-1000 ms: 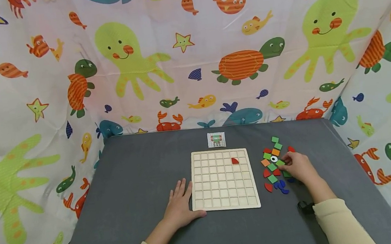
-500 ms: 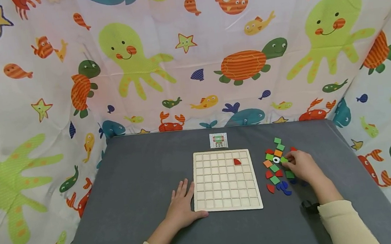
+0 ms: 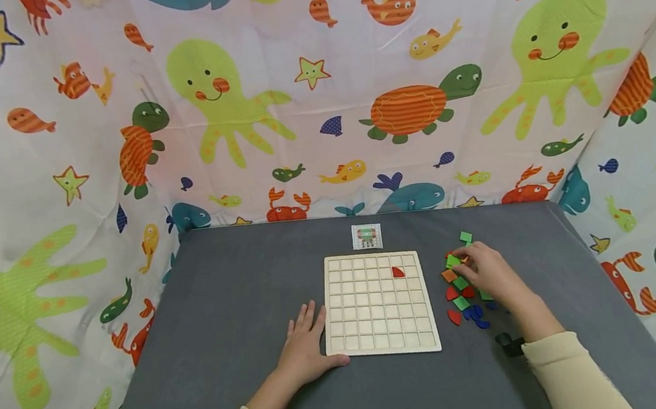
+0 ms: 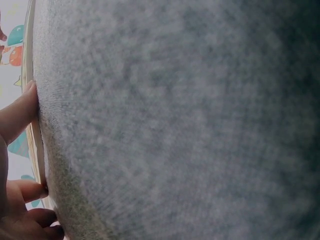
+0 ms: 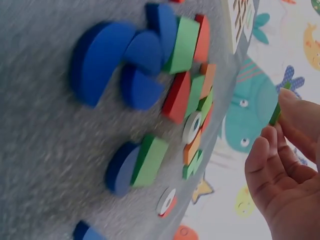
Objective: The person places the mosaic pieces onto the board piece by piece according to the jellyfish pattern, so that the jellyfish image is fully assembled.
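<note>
My right hand (image 3: 494,276) is over the loose pieces to the right of the board. In the right wrist view, its thumb and fingers pinch a thin green square tile (image 5: 279,108), raised off the table. Below it lie green squares, orange squares, red quarter-circles, blue curved pieces (image 5: 102,60) and white rings (image 5: 192,127); the hand covers part of this group in the head view. My left hand (image 3: 304,347) rests at the lower left corner of a wooden grid board (image 3: 378,327), fingers straight along its side and thumb at its front edge. One red quarter-circle (image 3: 398,271) sits in a cell near the board's upper right.
A small picture card (image 3: 366,236) showing a coloured figure on a grid lies just behind the board. The grey table (image 3: 239,275) meets a sea-animal curtain (image 3: 268,103) at its back and sides.
My right hand, pinching the green tile, has lifted and moved left and slightly away from me across the pile. My left hand has stayed by the board. The head view shifted slightly.
</note>
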Demonstrator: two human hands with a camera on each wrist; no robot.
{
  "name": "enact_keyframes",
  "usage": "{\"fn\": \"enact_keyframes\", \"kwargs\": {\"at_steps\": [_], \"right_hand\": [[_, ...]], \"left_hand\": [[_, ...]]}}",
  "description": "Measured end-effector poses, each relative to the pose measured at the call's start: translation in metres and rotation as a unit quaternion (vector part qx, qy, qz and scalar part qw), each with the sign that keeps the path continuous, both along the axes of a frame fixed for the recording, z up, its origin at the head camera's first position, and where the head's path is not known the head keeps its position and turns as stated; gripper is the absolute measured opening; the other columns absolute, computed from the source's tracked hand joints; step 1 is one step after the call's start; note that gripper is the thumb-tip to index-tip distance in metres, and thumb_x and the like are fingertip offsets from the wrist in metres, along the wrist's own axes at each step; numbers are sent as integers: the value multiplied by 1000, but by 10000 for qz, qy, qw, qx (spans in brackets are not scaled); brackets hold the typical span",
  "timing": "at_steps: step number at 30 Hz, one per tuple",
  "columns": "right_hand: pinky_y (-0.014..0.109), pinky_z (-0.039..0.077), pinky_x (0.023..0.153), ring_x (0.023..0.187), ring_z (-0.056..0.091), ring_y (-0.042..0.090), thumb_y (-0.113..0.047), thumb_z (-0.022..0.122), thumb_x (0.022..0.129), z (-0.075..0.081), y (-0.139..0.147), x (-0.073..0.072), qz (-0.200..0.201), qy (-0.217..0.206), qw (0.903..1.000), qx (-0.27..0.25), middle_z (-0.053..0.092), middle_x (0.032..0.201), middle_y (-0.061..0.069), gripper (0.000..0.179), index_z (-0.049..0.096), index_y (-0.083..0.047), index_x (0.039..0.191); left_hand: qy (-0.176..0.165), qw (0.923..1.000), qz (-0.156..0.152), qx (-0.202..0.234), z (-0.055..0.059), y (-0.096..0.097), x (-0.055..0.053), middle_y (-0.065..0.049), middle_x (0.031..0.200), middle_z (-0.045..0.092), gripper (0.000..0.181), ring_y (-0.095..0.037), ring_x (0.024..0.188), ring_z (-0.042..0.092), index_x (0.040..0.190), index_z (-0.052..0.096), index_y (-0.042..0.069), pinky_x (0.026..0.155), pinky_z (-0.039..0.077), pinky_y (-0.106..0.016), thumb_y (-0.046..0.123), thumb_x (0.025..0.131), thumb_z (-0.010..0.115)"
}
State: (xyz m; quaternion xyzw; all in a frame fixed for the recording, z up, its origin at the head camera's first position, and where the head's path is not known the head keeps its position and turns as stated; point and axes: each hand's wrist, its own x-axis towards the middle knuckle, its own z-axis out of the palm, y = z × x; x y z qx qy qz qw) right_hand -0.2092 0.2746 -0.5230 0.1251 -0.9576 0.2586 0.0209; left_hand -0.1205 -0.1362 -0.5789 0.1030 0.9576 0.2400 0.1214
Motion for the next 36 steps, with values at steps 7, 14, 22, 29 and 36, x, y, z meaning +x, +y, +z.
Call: {"fn": "enact_keyframes", "kwargs": {"at_steps": [7,14,22,29,36], "right_hand": [[44,56,74,92,63,30,-14,72,95,3,-18,-5,319,36,9994,-127,62,113,19,29,68,1,119],[42,52,75,90,60,27,-14,71,95,2,-35,-9,475,0,9988,-104,62,113,16,28,69,-1,120],[39,55,74,87,61,22,-14,73,94,-3,-55,-16,666,76,9978,-15,63,113,13,27,70,-4,118],[34,50,68,81,56,18,-16,72,95,-6,-72,-20,838,13,9964,96,63,115,12,26,71,-6,120],[38,56,76,88,63,20,-19,72,95,-14,-89,-27,903,-191,9956,138,64,115,10,25,72,-9,118]], "left_hand": [[5,10000,-40,29,0,-1,0,-16,169,14,116,-35,157,9,161,26,10,123,15,-60,68,75,77],[43,9999,-33,92,2,0,1,-16,169,16,116,-35,157,10,161,27,9,123,15,-60,67,74,78],[50,10000,-36,51,1,-1,0,-15,169,15,117,-35,157,10,161,27,10,123,15,-60,69,74,77],[78,9999,-22,69,2,-1,0,-16,169,15,117,-36,157,11,160,28,9,123,15,-61,69,73,78],[56,9999,-24,108,3,0,0,-16,169,15,116,-36,157,10,160,28,9,123,15,-61,67,74,79]]}}
